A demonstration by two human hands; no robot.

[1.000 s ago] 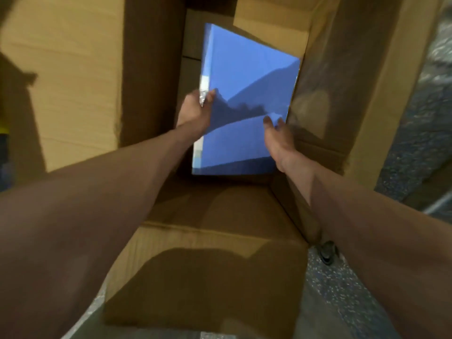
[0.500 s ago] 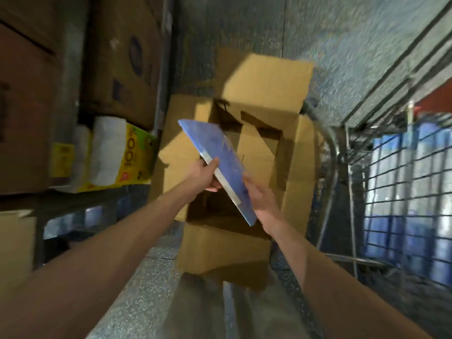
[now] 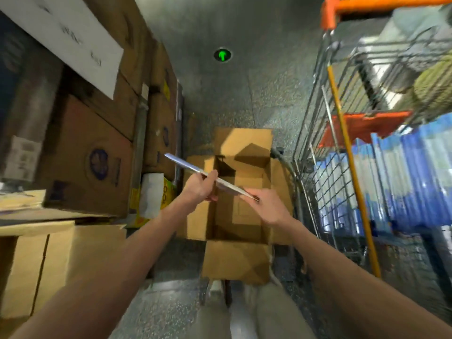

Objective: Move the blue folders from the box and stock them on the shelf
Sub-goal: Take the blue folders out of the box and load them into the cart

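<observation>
The fingers (image 3: 212,176) of the left hand (image 3: 201,190) are clamped on the blue folder (image 3: 186,166) near its middle, thumb on top. The fingers of the right hand (image 3: 266,206) pinch its near end. The folder hangs in the air above the open box (image 3: 244,260), which stands on the floor, and only its thin pale edge shows.

At the left edge stand stacked cartons (image 3: 83,155). At the right edge is the wire shelf (image 3: 315,167), where a row of blue folders (image 3: 403,172) already stands upright; I judge this is the place to go.

The risk I see is the grip: the folder is smooth and held only by two pinches, so a fast swing to the right could let it slip. Its far corner could also catch on the wires of the shelf.

One second ago the folder lay deep inside the box. Half a second ago it was low over the opening with its blue face showing. Now it is higher and turned edge-on, and the view has lifted.
</observation>
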